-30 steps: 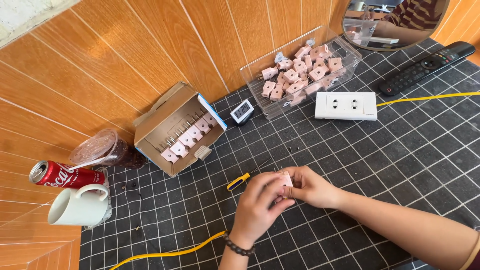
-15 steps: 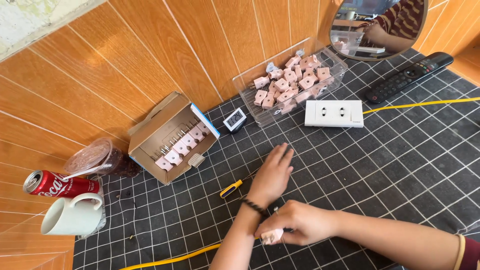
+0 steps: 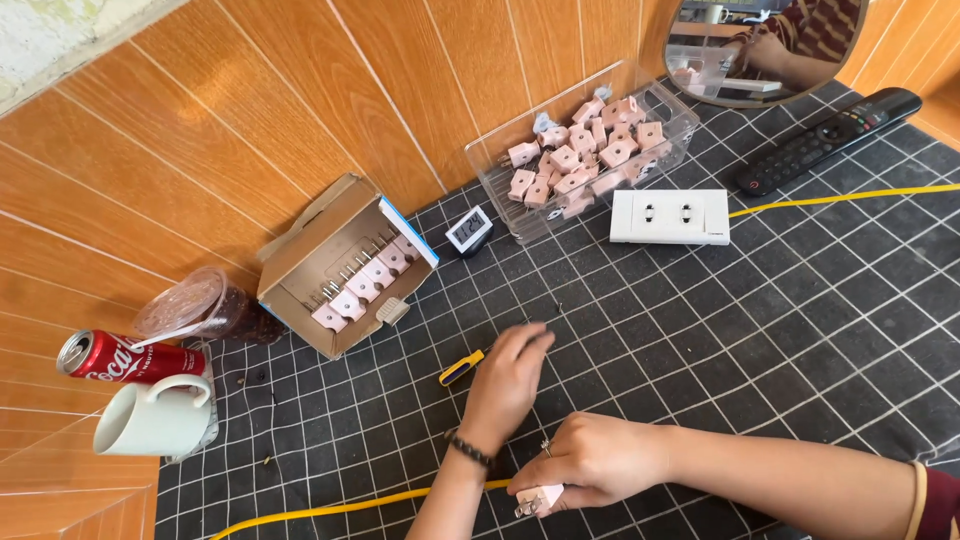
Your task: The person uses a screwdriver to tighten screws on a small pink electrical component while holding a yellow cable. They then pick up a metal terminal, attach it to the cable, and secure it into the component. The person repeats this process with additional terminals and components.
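The left hand (image 3: 505,385) rests open-fingered over a screwdriver (image 3: 462,368) mid-mat (image 3: 800,330). The right hand (image 3: 598,462) pinches a pink plug (image 3: 538,499) near the mat's front edge.

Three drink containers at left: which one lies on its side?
The red can, lying flat with its top toward the wall. The white mug and the clear plastic cup aren't flat.

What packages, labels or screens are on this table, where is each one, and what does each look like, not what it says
Cardboard box: left of centre by the wood wall, open, brown with a blue edge, pink plugs inside.
Clear plastic tray: top centre, rectangular, heaped with pink plugs.
Small digital display: between box and tray, square, white-framed grey screen.
Soda can: far left, lying on its side, red with white lettering.
Remote control: top right, long, black, no screen.
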